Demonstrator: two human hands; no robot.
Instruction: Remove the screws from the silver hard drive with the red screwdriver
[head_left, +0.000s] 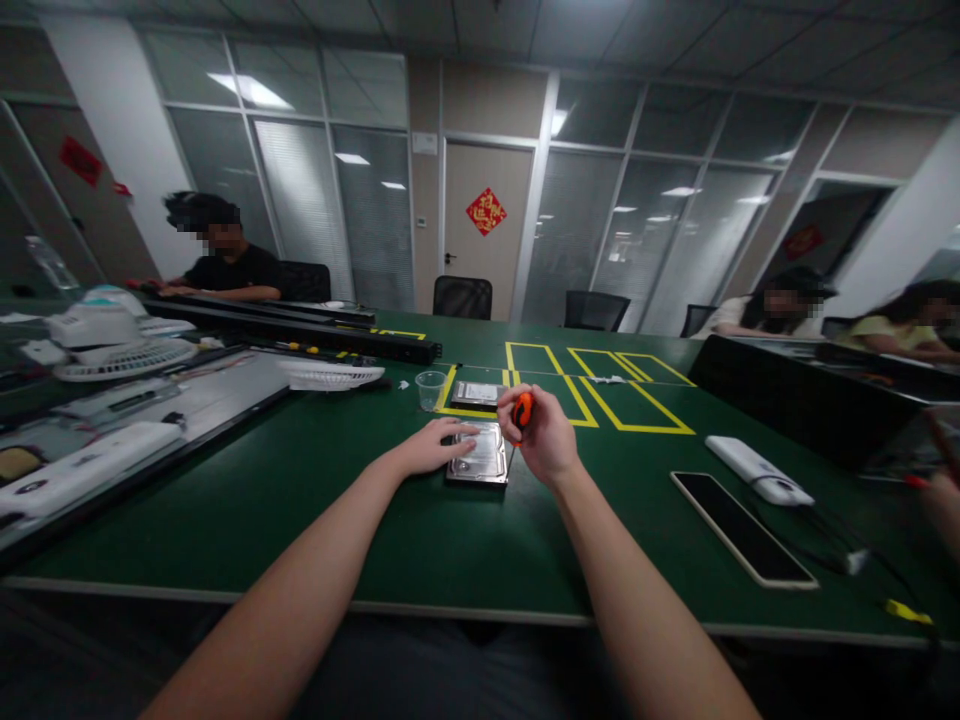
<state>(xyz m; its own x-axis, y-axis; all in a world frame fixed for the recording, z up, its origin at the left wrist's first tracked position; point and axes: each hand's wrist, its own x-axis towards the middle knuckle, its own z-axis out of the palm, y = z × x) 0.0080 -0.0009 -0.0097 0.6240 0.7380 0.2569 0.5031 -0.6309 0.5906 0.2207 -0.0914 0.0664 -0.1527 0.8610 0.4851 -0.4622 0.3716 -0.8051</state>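
A silver hard drive lies flat on the green table in front of me. My left hand rests on its left side, fingers stretched across the top. In my right hand is a screwdriver with an orange and black handle, and the fingers are wrapped round it. Its thin shaft points down at the drive's right edge; I cannot tell what the tip touches. Just behind lies a second hard drive, partly hidden by my right hand. A clear plastic cup stands to that drive's left.
Yellow tape outlines mark the green table. At right lie a phone, a white power strip with cable, and a black case. Fan parts and a long panel occupy the left. Other people sit around.
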